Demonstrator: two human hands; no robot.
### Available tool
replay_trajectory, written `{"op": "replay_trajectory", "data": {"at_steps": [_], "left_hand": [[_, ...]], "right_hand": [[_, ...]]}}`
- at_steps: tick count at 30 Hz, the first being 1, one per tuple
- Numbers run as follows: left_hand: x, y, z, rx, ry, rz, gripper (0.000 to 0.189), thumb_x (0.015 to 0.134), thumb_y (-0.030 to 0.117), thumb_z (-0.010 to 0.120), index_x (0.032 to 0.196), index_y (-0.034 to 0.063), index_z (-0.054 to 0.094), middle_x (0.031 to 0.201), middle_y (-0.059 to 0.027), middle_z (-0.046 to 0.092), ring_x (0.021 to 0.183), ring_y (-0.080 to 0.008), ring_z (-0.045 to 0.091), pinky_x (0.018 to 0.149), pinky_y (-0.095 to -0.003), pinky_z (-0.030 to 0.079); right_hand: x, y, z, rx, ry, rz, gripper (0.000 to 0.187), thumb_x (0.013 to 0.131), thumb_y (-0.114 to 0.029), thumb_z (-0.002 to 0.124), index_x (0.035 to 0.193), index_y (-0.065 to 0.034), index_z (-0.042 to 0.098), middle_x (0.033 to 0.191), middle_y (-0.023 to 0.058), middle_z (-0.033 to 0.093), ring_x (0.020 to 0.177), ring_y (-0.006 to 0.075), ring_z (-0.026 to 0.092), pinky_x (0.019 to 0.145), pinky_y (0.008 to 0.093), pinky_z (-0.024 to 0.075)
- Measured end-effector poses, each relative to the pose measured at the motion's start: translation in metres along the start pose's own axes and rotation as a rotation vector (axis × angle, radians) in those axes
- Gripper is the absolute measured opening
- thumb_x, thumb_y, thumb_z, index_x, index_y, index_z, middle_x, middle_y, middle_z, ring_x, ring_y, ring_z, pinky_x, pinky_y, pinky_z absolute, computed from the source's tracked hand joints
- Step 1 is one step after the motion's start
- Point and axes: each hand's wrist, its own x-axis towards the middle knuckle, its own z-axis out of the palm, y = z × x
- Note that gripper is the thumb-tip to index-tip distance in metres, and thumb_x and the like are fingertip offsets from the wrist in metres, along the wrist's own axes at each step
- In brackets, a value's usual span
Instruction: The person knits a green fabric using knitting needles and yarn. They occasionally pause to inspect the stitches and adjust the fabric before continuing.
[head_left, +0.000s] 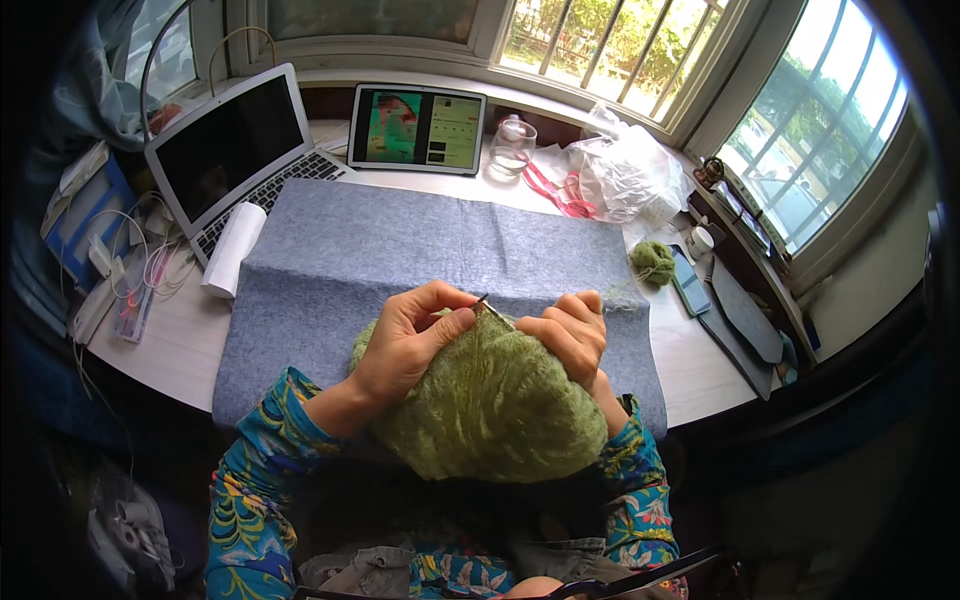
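A fuzzy green knitted piece (495, 412) hangs between my two hands, over the near edge of a grey-blue felt mat (360, 232). My left hand (409, 341) pinches its top edge between thumb and forefinger, beside the dark tip of a knitting needle (496, 312). My right hand (570, 337) is closed round the upper right edge of the knitting, at the other end of the visible needle. The rest of the needle is hidden by the hand and the fabric. A small ball of green yarn (653, 262) lies at the mat's right edge.
An open laptop (232, 142) and a white roll (232, 251) stand at the left, by tangled cables. A tablet (416, 129), a glass (513, 148), a red ribbon (559, 195) and a plastic bag (630, 172) line the back. A phone (688, 281) and dark flat cases (742, 307) lie right.
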Motion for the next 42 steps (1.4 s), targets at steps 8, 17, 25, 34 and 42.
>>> {"op": "replay_trajectory", "data": {"at_steps": [8, 17, 25, 34, 42], "left_hand": [[0.000, -0.008, 0.006, 0.102, -0.080, -0.012, 0.017, 0.090, 0.006, 0.059, 0.105, -0.0030, 0.062, 0.097, -0.0052, 0.064, 0.091, -0.0101, 0.060, 0.079, -0.0233, 0.050], [-0.002, -0.002, 0.006, 0.072, 0.034, 0.039, 0.017, 0.091, 0.005, 0.056, 0.107, -0.0005, 0.058, 0.099, -0.0038, 0.061, 0.090, -0.0082, 0.058, 0.079, -0.0217, 0.048], [0.000, 0.003, 0.003, 0.099, -0.104, 0.081, 0.025, 0.094, 0.002, 0.048, 0.118, 0.0039, 0.053, 0.094, -0.0010, 0.056, 0.088, -0.0044, 0.054, 0.078, -0.0194, 0.045], [-0.001, 0.005, 0.005, 0.042, -0.341, 0.074, 0.025, 0.095, -0.003, 0.041, 0.117, 0.0037, 0.049, 0.098, -0.0023, 0.054, 0.089, -0.0053, 0.052, 0.082, -0.0203, 0.043], [-0.001, 0.007, -0.001, 0.028, -0.278, -0.002, 0.018, 0.094, 0.005, 0.050, 0.112, 0.0014, 0.052, 0.103, -0.0047, 0.058, 0.095, -0.0073, 0.055, 0.084, -0.0219, 0.046]], "right_hand": [[0.012, 0.000, 0.009, 0.351, -0.255, 0.262, 0.039, 0.066, -0.022, 0.064, 0.099, -0.0057, 0.056, 0.084, 0.0084, 0.054, 0.079, 0.0269, 0.051, 0.070, 0.0358, 0.0381], [-0.006, 0.001, -0.005, -0.021, -0.003, 0.061, 0.029, 0.062, -0.026, 0.068, 0.088, -0.0140, 0.071, 0.076, -0.0019, 0.052, 0.072, 0.0166, 0.047, 0.067, 0.0294, 0.0363], [-0.002, -0.003, -0.001, 0.229, -0.046, 0.080, 0.026, 0.065, -0.022, 0.068, 0.089, -0.0112, 0.069, 0.079, 0.0003, 0.056, 0.073, 0.0176, 0.048, 0.068, 0.0289, 0.0401], [-0.005, -0.004, 0.009, 0.323, -0.004, 0.023, 0.018, 0.067, -0.017, 0.067, 0.083, -0.0103, 0.064, 0.081, 0.0009, 0.060, 0.073, 0.0182, 0.052, 0.067, 0.0300, 0.0402], [-0.008, -0.003, 0.000, 0.161, 0.126, 0.104, 0.019, 0.070, -0.025, 0.067, 0.080, -0.0095, 0.062, 0.073, 0.0013, 0.057, 0.068, 0.0184, 0.050, 0.067, 0.0312, 0.0377]]}}
